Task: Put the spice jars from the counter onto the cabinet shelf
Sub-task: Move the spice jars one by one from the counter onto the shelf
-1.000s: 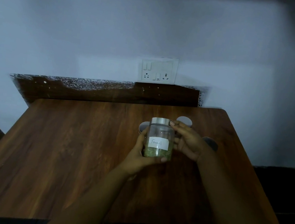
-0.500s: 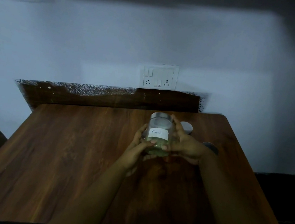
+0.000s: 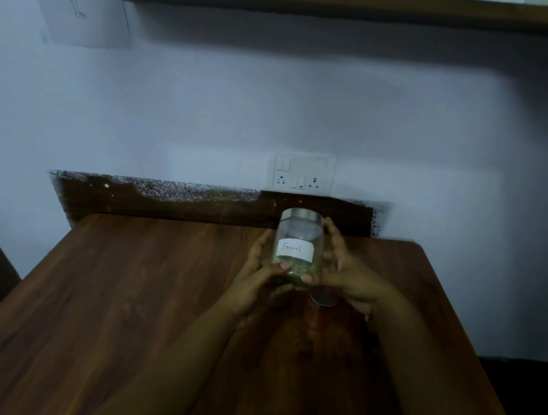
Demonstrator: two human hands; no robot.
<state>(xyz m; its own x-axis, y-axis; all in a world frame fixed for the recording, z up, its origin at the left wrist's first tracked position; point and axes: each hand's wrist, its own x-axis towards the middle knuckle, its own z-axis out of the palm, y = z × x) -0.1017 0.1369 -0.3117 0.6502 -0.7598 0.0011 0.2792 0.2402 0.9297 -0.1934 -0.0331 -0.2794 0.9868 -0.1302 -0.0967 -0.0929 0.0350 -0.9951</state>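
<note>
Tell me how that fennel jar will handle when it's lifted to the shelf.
The fennel jar looks like clear glass, so probably rigid, breakable and a bit slick. Only its bottom holds seeds, so likely light. Both hands, left hand and right hand, grip it.

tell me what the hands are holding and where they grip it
Both hands, left and right, hold the clear glass silver-lidded jar labelled Fennel by its lower sides.

The scene was dim and bluish. A broad shadow lay under the shelf (image 3: 325,1) across the wall (image 3: 278,104). Corners darkened, edges bowed slightly, and detail was soft and grainy.
</note>
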